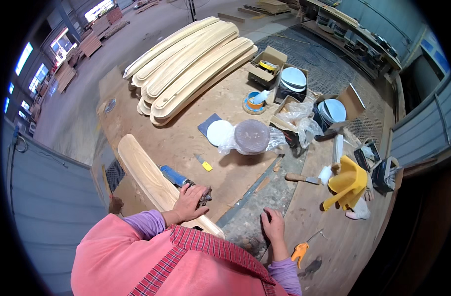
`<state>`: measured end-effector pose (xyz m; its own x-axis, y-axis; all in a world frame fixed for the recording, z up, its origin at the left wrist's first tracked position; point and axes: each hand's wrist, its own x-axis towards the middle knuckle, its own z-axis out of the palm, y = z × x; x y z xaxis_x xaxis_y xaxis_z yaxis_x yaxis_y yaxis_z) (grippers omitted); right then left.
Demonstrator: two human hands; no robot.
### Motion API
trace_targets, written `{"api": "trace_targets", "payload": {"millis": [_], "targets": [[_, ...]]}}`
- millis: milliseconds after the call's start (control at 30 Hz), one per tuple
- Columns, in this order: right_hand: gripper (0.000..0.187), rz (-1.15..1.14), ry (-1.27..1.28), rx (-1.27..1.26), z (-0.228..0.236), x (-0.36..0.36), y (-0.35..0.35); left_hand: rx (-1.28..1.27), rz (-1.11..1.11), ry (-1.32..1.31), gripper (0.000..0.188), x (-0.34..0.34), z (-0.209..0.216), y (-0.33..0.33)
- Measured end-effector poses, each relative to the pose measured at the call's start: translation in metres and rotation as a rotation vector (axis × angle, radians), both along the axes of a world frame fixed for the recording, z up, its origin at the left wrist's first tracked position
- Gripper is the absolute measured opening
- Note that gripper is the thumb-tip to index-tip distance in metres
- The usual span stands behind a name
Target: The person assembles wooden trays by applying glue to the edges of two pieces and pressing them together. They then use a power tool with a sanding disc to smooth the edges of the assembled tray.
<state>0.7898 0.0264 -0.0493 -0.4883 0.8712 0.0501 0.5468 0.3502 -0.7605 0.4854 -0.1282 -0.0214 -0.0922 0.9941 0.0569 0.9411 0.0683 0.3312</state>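
Board (140, 167) is prob. steadied by L hand (190, 203), laid across it at blue tool (173, 175); grip can't be told. R hand (274, 225) is held over bench (161, 135), half-curled, empty.

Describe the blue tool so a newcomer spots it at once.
On the brown table, find the single long wooden board apart from the stack. At its right edge lies the tool, its dark end under the left hand. Its blue cylindrical body sets it apart from the small yellow-handled blade nearby.
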Motion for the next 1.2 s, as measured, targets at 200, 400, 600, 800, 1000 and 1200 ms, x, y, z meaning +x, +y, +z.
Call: {"api": "trace_targets", "payload": {"millis": [200,400,600,800,1000,1200], "targets": [[0.023,0.001,-0.052,0.103,-0.001,-0.024,0.002,-0.023,0.023,-0.080,0.069,-0.002,0.006,-0.001],[0.040,-0.105,-0.107,0.279,-0.026,-0.067,0.018,0.450,0.136,-0.216,0.055,-0.040,0.017,0.067],[0.048,-0.141,-0.311,0.362,-0.035,-0.087,0.017,0.540,-0.027,-0.131,0.047,-0.136,0.048,0.281],[0.049,-0.152,-0.398,0.289,-0.032,-0.086,0.018,0.468,-0.077,0.078,0.044,-0.152,0.017,0.461],[0.048,-0.153,-0.421,0.254,-0.031,-0.085,0.021,0.536,-0.130,0.227,0.026,-0.142,0.010,0.533],[0.048,-0.145,-0.428,0.243,-0.031,-0.086,0.020,0.405,-0.121,0.158,0.017,-0.172,0.012,0.548]]}}
